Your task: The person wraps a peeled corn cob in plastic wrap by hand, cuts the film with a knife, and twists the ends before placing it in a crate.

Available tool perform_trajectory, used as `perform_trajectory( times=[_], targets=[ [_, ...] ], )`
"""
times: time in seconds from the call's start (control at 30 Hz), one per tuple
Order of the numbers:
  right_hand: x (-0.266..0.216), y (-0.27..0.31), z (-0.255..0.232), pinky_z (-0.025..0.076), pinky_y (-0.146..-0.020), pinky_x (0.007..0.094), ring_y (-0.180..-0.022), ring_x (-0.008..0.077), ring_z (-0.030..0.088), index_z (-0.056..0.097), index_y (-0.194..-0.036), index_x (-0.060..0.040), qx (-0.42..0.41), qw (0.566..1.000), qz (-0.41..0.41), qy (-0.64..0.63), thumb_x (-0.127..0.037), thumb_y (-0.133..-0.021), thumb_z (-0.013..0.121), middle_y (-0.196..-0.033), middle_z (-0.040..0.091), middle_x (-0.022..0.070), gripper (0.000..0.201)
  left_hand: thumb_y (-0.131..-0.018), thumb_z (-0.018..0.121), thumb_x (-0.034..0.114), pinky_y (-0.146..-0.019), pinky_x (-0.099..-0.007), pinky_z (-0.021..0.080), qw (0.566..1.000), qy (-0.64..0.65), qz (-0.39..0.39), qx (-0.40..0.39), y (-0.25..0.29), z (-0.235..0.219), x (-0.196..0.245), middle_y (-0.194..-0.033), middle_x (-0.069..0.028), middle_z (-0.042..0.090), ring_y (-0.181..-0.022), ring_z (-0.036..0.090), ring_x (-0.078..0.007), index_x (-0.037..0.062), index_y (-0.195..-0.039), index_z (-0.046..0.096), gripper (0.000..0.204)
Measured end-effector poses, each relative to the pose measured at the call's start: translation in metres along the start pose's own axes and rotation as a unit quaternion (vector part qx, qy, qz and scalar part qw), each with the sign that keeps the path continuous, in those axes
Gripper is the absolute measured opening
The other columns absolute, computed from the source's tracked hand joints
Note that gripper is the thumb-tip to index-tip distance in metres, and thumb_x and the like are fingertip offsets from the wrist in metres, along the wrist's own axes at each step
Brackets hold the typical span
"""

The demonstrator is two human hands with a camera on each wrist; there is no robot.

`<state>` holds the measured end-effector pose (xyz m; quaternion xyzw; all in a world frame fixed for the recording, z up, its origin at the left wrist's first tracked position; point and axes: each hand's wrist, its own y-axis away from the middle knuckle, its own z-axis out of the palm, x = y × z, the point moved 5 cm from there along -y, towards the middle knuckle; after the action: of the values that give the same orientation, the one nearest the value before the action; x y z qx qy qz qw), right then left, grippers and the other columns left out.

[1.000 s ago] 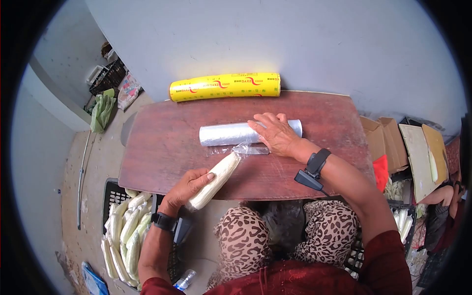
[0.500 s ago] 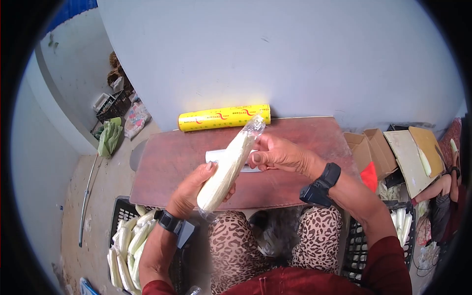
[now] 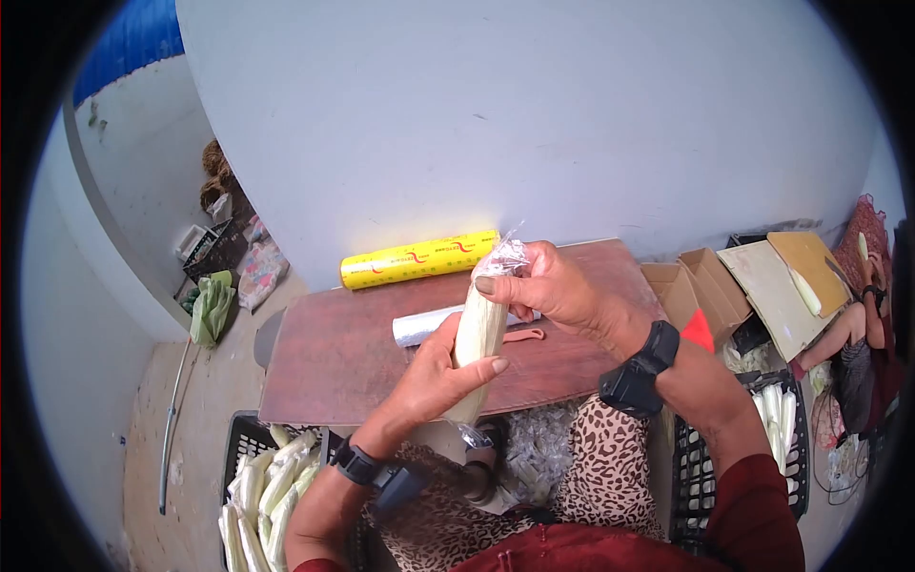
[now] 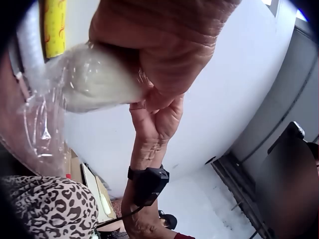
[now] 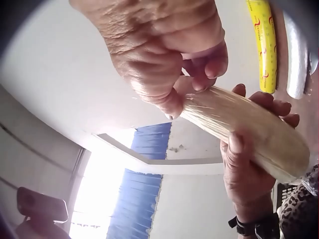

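A pale corn ear in clear film (image 3: pixel 479 329) is held up over the table's front part, tilted, its gathered film end at the top. The left hand (image 3: pixel 434 375) grips its lower half, thumb across the front. At the upper end the right hand (image 3: pixel 548 286) pinches the film and tip between thumb and fingers. In the right wrist view both hands are on the wrapped ear (image 5: pixel 249 129). Loose film (image 4: pixel 45 124) hangs from its lower end in the left wrist view. Behind the hands lie a silvery film roll (image 3: pixel 416 328) and a knife's reddish handle (image 3: pixel 524 335).
A yellow printed roll (image 3: pixel 419 259) lies at the back of the brown table (image 3: pixel 324 372), against the wall. Crates of wrapped ears stand at left (image 3: pixel 250 419) and right (image 3: pixel 799 458). Cardboard boxes (image 3: pixel 710 296) are right of the table; another person sits at far right.
The wrapped ear has been lifted off the table and stands more upright. The right hand has left the film roll and now pinches the ear's upper end. The head view has shifted.
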<state>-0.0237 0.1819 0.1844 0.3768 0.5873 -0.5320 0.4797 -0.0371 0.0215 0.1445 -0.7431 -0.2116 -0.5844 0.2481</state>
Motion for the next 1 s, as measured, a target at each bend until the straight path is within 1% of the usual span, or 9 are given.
perform_trajectory(
  times=[0.07, 0.17, 0.27, 0.47, 0.57, 0.73, 0.83, 0.87, 1.0],
  targets=[
    [0.008, 0.000, 0.007, 0.034, -0.044, 0.0196, -0.052, 0.0023, 0.044, 0.066, -0.094, -0.0029, 0.010, 1.000, 0.003, 0.014, -0.029, -0.091, 0.073, -0.068, 0.056, -0.0038, 0.027, -0.086, 0.076, 0.024, -0.082, -0.0353, 0.054, 0.997, -0.038, 0.061, 0.034, 0.003, -0.001, -0.011, -0.107, -0.0069, 0.061, -0.094, 0.065, -0.0177, 0.0032, -0.137, 0.044, 0.063],
    [0.015, 0.001, 0.003, 0.032, -0.044, 0.0199, -0.052, 0.0015, 0.043, 0.066, -0.094, -0.0018, 0.059, 0.997, 0.032, 0.047, -0.026, -0.092, 0.072, -0.067, 0.055, -0.0044, 0.025, -0.087, 0.074, 0.022, -0.076, -0.0338, 0.055, 0.995, 0.099, -0.030, -0.009, 0.003, 0.007, -0.021, -0.101, -0.0063, 0.062, -0.087, 0.066, -0.0178, 0.0041, -0.132, 0.046, 0.056],
    [0.026, 0.005, -0.017, 0.037, -0.049, 0.0172, -0.056, 0.0013, 0.048, 0.066, -0.097, -0.0014, 0.073, 0.995, 0.016, -0.066, -0.021, -0.094, 0.069, -0.078, 0.063, -0.0018, 0.020, -0.088, 0.073, 0.019, -0.072, -0.0329, 0.056, 0.982, 0.168, -0.058, -0.064, 0.006, 0.016, -0.031, -0.096, -0.0069, 0.063, -0.081, 0.067, -0.0182, 0.0045, -0.127, 0.048, 0.049],
    [0.050, 0.019, -0.033, 0.039, -0.051, 0.0187, -0.061, 0.0034, 0.051, 0.064, -0.099, -0.0010, 0.097, 0.989, 0.026, -0.105, -0.015, -0.093, 0.070, -0.080, 0.061, -0.0001, 0.016, -0.088, 0.072, 0.016, -0.072, -0.0335, 0.056, 0.952, 0.246, -0.147, -0.110, 0.014, 0.020, -0.053, -0.095, -0.0090, 0.064, -0.081, 0.067, -0.0194, 0.0038, -0.125, 0.049, 0.045],
    [0.050, 0.023, -0.052, 0.045, -0.050, 0.0194, -0.060, 0.0043, 0.055, 0.063, -0.099, -0.0006, 0.127, 0.976, 0.023, -0.173, -0.008, -0.092, 0.069, -0.077, 0.061, 0.0005, 0.012, -0.087, 0.072, 0.015, -0.072, -0.0335, 0.056, 0.951, 0.235, -0.167, -0.111, 0.015, 0.020, -0.058, -0.094, -0.0093, 0.064, -0.080, 0.067, -0.0199, 0.0030, -0.125, 0.049, 0.046],
    [0.057, 0.033, -0.110, 0.045, -0.063, 0.0229, -0.077, 0.0093, 0.058, 0.057, -0.110, -0.0040, 0.142, 0.959, -0.042, -0.241, -0.010, -0.094, 0.065, -0.094, 0.061, 0.0024, 0.018, -0.086, 0.072, 0.015, -0.072, -0.0337, 0.056, 0.953, 0.205, -0.187, -0.119, 0.016, 0.019, -0.068, -0.093, -0.0103, 0.064, -0.079, 0.066, -0.0211, 0.0021, -0.127, 0.048, 0.049],
    [0.059, 0.045, -0.094, 0.047, -0.070, 0.0265, -0.088, 0.0112, 0.059, 0.055, -0.117, -0.0038, 0.148, 0.972, 0.029, -0.178, -0.013, -0.092, 0.069, -0.102, 0.061, 0.0038, 0.031, -0.085, 0.073, 0.016, -0.072, -0.0339, 0.056, 0.951, 0.212, -0.194, -0.111, 0.014, 0.017, -0.068, -0.092, -0.0108, 0.064, -0.079, 0.066, -0.0215, 0.0019, -0.127, 0.049, 0.051],
    [0.062, 0.047, -0.080, 0.047, -0.080, 0.0295, -0.101, 0.0125, 0.057, 0.051, -0.126, -0.0044, 0.135, 0.974, 0.072, -0.167, -0.015, -0.088, 0.073, -0.112, 0.059, 0.0052, 0.045, -0.085, 0.073, 0.016, -0.072, -0.0340, 0.056, 0.951, 0.216, -0.195, -0.109, 0.013, 0.016, -0.067, -0.092, -0.0109, 0.064, -0.079, 0.066, -0.0216, 0.0018, -0.127, 0.049, 0.051],
    [0.080, 0.048, -0.045, 0.048, -0.086, 0.0294, -0.104, 0.0131, 0.059, 0.048, -0.132, -0.0065, 0.055, 0.968, 0.144, -0.200, -0.010, -0.088, 0.070, -0.122, 0.058, 0.0070, 0.049, -0.085, 0.074, 0.016, -0.073, -0.0319, 0.055, 0.949, 0.212, -0.203, -0.114, 0.009, 0.016, -0.071, -0.094, -0.0093, 0.064, -0.080, 0.066, -0.0191, 0.0030, -0.131, 0.046, 0.055]
  ],
)
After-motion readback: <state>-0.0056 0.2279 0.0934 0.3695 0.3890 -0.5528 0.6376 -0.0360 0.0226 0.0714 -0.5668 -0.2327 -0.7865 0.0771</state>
